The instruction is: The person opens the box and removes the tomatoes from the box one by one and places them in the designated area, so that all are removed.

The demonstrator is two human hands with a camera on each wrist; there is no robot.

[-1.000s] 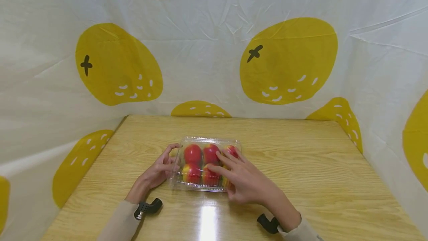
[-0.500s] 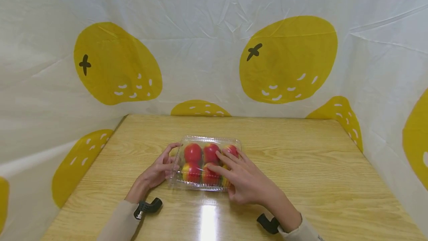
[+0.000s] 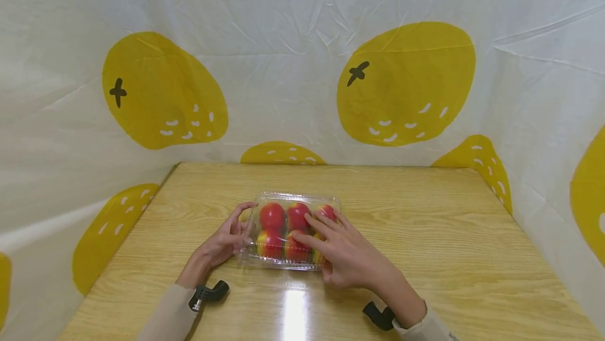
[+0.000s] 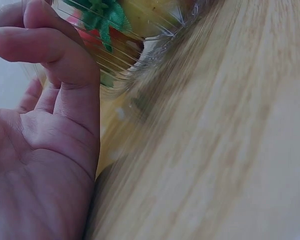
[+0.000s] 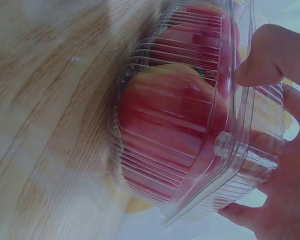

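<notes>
A clear plastic clamshell container (image 3: 264, 266) sits on the wooden table with its lid down. Inside are several red-and-yellow fruits (image 3: 272, 217) that look like apples. My left hand (image 3: 226, 237) holds the container's left side with bent fingers; in the left wrist view a green fabric-like leaf (image 4: 107, 20) shows through the plastic. My right hand (image 3: 352, 257) lies over the right part of the lid with fingers spread. In the right wrist view, its thumb (image 5: 270, 57) presses at the rim while the other fingers reach across the lid.
Light wooden table (image 3: 449, 225) surrounds the container. A white cloth (image 3: 293, 94) with large yellow fruit prints hangs behind it and along both sides. Black wrist mounts (image 3: 208, 293) are strapped near both sleeves.
</notes>
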